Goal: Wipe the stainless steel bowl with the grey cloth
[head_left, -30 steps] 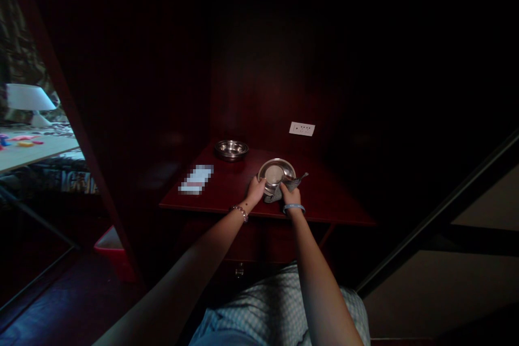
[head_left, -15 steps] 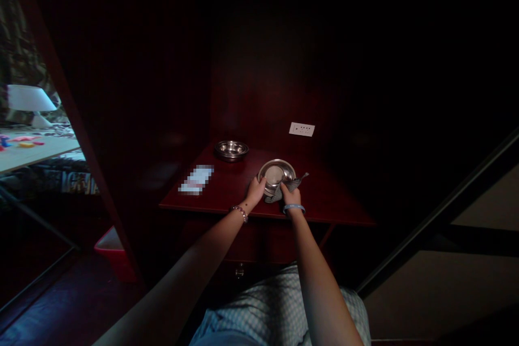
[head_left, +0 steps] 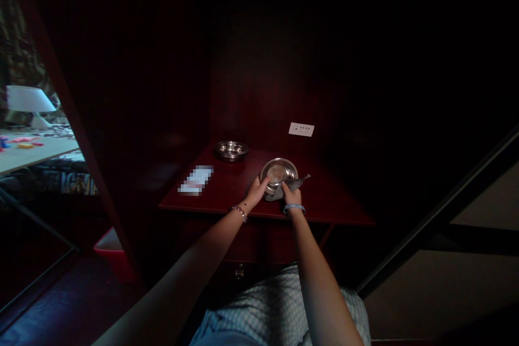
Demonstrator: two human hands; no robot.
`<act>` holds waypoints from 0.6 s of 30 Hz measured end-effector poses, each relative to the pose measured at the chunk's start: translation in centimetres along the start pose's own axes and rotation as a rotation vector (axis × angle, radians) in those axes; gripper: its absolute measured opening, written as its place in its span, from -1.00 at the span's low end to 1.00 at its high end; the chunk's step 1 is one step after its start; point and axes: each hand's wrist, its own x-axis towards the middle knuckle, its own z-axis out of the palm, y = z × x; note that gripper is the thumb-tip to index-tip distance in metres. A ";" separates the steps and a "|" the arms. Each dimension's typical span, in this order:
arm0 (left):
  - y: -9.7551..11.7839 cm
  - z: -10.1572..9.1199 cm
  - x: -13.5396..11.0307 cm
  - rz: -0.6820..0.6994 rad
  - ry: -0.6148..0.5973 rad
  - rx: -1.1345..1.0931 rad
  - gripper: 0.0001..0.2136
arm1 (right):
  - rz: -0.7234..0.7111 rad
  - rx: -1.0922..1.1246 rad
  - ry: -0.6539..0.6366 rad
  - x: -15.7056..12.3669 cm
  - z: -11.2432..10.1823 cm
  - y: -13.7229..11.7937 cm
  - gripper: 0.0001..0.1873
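A shiny metal bowl (head_left: pixel 278 172) is held tilted toward me above the front of the dark red desk (head_left: pixel 324 200). My left hand (head_left: pixel 258 190) is closed on its left rim, thumb on the inside. My right hand (head_left: pixel 291 194) pinches a grey cloth (head_left: pixel 275 193) against the bowl's lower right rim; a corner of the cloth sticks out to the right. The fingers behind the bowl are hidden. Farther back on the left, other metal bowls (head_left: pixel 231 151), seemingly stacked, sit on the desk.
A blurred-out flat pale item (head_left: pixel 197 180) lies at the desk's left. On the back wall is a white power socket (head_left: pixel 301 129). A red bin (head_left: pixel 115 254) stands on the floor at left, beyond a side panel. Farther left are a lamp (head_left: pixel 30 100) and another table (head_left: pixel 40 154).
The bowl has shifted slightly right and turned a little in my hands. My left hand has moved a bit to the right with it; the right hand keeps the cloth at the rim.
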 end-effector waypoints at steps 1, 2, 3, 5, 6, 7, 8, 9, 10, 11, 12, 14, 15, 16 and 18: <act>-0.1 0.0 0.1 -0.007 -0.019 -0.011 -0.74 | -0.005 0.005 -0.004 0.0 0.0 0.0 -0.69; -0.2 0.1 0.1 -0.007 -0.034 -0.016 -0.74 | -0.012 0.011 -0.010 0.1 0.0 0.1 -0.70; -0.3 0.1 0.1 -0.003 -0.043 -0.014 -0.75 | -0.022 0.017 -0.015 0.1 0.0 0.2 -0.70; -0.3 0.2 0.2 0.009 -0.045 0.012 -0.78 | -0.043 0.023 -0.024 0.1 0.1 0.3 -0.70; -0.3 0.2 0.2 0.012 -0.037 0.028 -0.80 | -0.051 0.021 -0.027 0.2 0.1 0.4 -0.70; -0.3 0.2 0.1 0.011 -0.027 0.041 -0.82 | -0.058 0.015 -0.029 0.2 0.2 0.4 -0.69; -0.2 0.2 0.1 0.008 -0.017 0.050 -0.84 | -0.062 0.005 -0.029 0.2 0.2 0.5 -0.69; -0.2 0.2 0.1 0.002 -0.007 0.055 -0.85 | -0.062 -0.009 -0.028 0.2 0.2 0.6 -0.69; -0.1 0.3 0.0 -0.005 0.008 0.057 -0.86 | -0.059 -0.023 -0.025 0.3 0.2 0.6 -0.69; 0.0 0.3 0.0 -0.013 0.022 0.058 -0.87 | -0.057 -0.036 -0.022 0.3 0.2 0.7 -0.69; 0.0 0.3 0.0 -0.020 0.036 0.059 -0.87 | -0.056 -0.046 -0.021 0.3 0.2 0.8 -0.69; 0.1 0.3 0.0 -0.026 0.061 0.065 -0.88 | -0.061 -0.052 -0.029 0.4 0.3 0.9 -0.67; 0.1 0.3 0.0 -0.029 0.069 0.071 -0.88 | -0.065 -0.050 -0.034 0.4 0.3 1.0 -0.66; 0.1 0.3 0.0 -0.032 0.077 0.078 -0.88 | -0.070 -0.046 -0.041 0.4 0.3 1.1 -0.66; 0.1 0.2 0.0 -0.041 0.097 0.090 -0.88 | -0.079 -0.042 -0.050 0.4 0.4 1.2 -0.65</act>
